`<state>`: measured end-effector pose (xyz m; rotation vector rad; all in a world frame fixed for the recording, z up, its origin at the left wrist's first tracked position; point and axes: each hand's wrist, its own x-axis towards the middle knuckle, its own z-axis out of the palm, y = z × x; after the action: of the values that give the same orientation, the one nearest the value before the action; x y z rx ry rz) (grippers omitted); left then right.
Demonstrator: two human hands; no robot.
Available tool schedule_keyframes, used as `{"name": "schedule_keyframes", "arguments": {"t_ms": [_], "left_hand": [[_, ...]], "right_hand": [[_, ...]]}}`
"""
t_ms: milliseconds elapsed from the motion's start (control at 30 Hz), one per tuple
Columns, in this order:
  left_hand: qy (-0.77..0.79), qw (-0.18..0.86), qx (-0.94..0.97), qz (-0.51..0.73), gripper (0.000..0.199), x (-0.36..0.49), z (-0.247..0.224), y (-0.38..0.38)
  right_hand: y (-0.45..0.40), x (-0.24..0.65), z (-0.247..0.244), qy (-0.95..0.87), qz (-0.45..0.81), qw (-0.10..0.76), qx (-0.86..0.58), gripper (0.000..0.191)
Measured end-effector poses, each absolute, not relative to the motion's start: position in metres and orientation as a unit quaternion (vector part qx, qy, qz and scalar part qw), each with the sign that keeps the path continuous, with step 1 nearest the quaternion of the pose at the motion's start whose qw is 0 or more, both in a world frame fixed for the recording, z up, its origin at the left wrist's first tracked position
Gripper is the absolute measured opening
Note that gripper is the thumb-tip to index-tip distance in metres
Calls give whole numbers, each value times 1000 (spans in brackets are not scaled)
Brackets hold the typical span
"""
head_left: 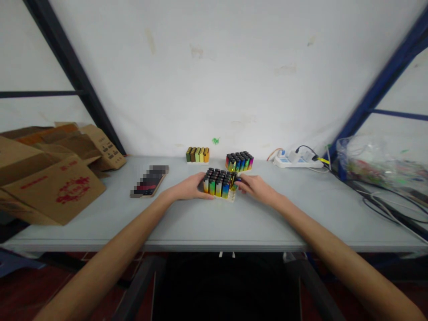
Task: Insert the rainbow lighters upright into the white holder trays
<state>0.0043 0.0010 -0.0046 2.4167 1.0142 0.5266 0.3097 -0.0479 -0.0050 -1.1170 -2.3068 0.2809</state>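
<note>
the front set of lighters [219, 183] stands upright in close rows near the middle of the table [187, 225], black tops up, their bodies running through silver, green, yellow and blue. beneath them sits a pale tray [230, 196], its bare corner showing at the front right. the left hand [191, 186] is partly open and curved around the left end of the set, thumb along the low front edge and the other fingers up by the left side, so it has hold of the set there. the right hand [254, 185] is at the opposite end, its thumb and fingers drawn nearly together against the dark top of a lighter; whether that lighter is gripped or only touched, i cannot tell. behind, nearer the wall [214, 80], are two more sets: the multicoloured lighters [240, 162] with black tops, a little to the right, and the green, brown, cream and gold lighters [198, 155] to the left. a phone [155, 187] lies left of the left hand, its screen blurred out, and cardboard boxes [56, 183] are heaped at the table's left end. on the right, a white power strip [297, 164] with plugs in it rests near the wall, and dark and white cables [377, 203] trail close to a clear plastic bag [374, 156].
</note>
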Motion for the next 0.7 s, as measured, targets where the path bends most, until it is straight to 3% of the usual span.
{"name": "schedule_keyframes", "arguments": {"t_ms": [233,400,533,700], "left_hand": [[371,235,879,186,89,4,-5,3],[353,250,881,190,86,4,-4,4],[365,245,879,185,88,4,-4,4],[370,249,877,176,88,4,-3,3]], "right_hand": [[-41,307,-8,-871,59,247,-420,37],[-35,332,0,-856,83,303,-411,47],[-26,352,-7,-872,40,266,-410,27],[-19,353,-18,-880,36,194,-433,22]]}}
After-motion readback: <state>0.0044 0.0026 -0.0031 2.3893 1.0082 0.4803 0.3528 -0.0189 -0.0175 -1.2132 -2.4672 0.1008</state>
